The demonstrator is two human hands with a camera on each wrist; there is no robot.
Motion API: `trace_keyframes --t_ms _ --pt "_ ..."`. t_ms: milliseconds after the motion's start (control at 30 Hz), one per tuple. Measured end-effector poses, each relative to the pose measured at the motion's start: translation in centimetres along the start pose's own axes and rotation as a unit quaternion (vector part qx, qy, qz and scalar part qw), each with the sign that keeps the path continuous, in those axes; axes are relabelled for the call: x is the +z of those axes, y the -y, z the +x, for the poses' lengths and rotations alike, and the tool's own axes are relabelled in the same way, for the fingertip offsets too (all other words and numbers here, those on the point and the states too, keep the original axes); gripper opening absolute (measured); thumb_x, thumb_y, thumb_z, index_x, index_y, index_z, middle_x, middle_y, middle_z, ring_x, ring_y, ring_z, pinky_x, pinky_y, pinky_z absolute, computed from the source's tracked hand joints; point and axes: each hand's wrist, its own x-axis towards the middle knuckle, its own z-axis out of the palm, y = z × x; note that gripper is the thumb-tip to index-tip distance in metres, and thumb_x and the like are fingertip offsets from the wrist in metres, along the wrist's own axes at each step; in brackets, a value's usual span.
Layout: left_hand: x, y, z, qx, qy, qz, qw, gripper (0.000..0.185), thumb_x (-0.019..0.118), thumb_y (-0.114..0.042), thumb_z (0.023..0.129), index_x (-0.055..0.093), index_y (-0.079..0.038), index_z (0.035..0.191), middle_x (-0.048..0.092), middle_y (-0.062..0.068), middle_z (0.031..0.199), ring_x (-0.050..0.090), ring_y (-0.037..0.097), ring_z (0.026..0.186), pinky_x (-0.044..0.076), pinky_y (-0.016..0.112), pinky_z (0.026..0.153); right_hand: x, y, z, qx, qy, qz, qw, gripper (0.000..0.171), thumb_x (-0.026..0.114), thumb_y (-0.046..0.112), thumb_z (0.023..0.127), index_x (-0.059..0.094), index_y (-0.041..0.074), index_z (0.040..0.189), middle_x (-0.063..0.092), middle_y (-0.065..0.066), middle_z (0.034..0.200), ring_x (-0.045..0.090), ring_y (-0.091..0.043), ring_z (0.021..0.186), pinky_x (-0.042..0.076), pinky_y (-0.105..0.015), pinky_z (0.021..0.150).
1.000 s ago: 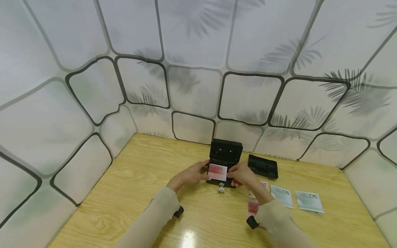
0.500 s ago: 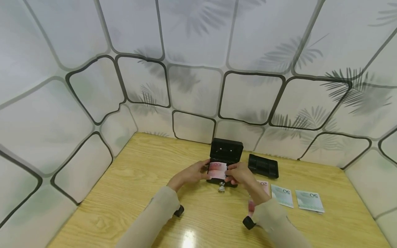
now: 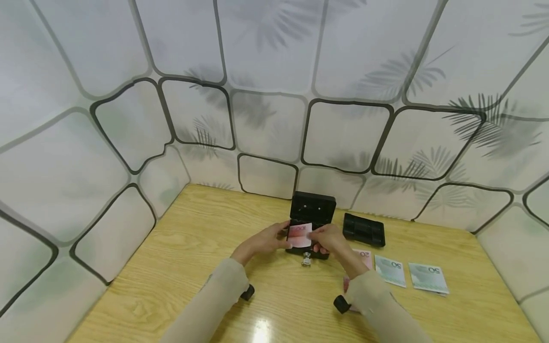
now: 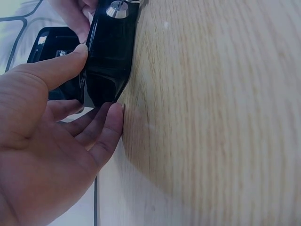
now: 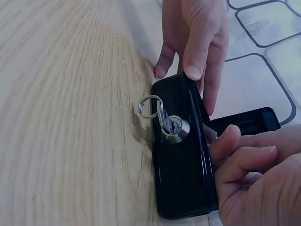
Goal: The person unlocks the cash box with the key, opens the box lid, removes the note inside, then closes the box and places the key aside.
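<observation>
Two hands work at the open cash box (image 3: 310,228): left hand (image 3: 262,241) grips its side, right hand (image 3: 329,240) pinches a red banknote (image 3: 299,235) over it, while three notes (image 3: 389,270) likely remain on the table (image 3: 180,257).

Two green banknotes (image 3: 390,270) (image 3: 428,277) each read "20", upside down.
</observation>
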Motion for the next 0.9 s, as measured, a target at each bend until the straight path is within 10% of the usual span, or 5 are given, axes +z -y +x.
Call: trace_keyframes --t_ms 900 --pt "0.0 0.1 -0.1 0.019 -0.004 0.004 0.9998 0.075 0.066 -0.015 0.102 0.025 0.001 0.162 0.042 0.025 0.156 0.045 0.038 0.141 0.035 0.050 0.117 -5.6 3.2 -3.8 -0.042 0.009 -0.005 0.999 0.027 0.065 0.027 0.104 0.071 0.001 0.106 0.057 -0.002 0.067 0.036 -0.006 0.049 0.026 -0.021 0.044"
